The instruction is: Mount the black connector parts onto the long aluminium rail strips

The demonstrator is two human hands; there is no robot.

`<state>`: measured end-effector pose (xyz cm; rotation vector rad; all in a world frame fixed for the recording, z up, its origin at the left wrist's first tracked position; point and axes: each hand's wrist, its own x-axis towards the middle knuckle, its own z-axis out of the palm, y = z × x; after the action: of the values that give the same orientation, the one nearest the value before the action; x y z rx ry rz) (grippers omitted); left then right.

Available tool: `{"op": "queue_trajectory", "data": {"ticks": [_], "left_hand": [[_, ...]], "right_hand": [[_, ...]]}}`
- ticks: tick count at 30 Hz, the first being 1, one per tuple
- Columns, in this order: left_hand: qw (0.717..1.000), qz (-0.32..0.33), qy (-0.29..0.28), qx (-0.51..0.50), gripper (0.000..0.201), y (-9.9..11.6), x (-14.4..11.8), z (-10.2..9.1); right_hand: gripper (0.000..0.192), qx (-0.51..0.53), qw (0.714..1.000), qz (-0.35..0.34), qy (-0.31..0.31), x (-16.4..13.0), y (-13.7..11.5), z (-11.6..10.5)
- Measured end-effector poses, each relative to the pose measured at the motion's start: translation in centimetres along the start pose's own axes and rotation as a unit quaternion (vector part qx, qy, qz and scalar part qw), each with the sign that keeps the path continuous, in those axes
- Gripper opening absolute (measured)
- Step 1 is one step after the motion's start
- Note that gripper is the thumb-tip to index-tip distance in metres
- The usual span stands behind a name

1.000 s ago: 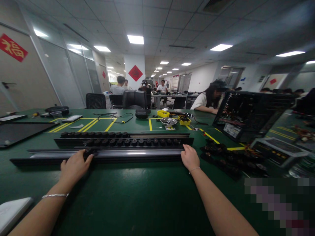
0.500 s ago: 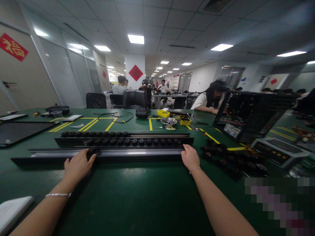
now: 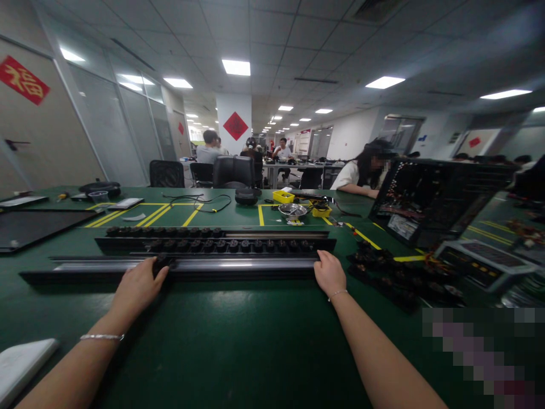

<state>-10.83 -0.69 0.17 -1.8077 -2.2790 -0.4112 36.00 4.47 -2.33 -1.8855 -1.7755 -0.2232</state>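
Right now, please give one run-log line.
left hand: on black part in rail | right hand: at rail end | table: green

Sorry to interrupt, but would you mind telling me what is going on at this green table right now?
A person is working with both bare hands on a long black rail lying across the green table. The left hand rests on a small black piece sitting in the rail's channel, while the right hand grips the rail's right end. Behind it lies a second rail lined with similar black pieces. More black parts lie piled to the right.
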Motion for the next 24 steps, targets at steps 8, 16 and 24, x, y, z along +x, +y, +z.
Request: {"op": "queue_trajectory", "data": {"ticks": [8,16,24], "left_hand": [[1.0,0.004,0.012,-0.02,0.063,-0.1,0.1,0.4],[1.0,0.014,0.001,-0.016,0.06,0.7,-0.1,0.4],[1.0,0.019,-0.01,-0.008,0.06,1.6,-0.5,0.1]], "right_hand": [[0.048,0.0,1.0,-0.003,0.001,0.0,0.1,0.1],[0.049,0.0,1.0,0.009,-0.018,0.0,0.0,-0.1],[0.049,0.004,1.0,0.007,-0.018,0.0,0.0,-0.1]]}}
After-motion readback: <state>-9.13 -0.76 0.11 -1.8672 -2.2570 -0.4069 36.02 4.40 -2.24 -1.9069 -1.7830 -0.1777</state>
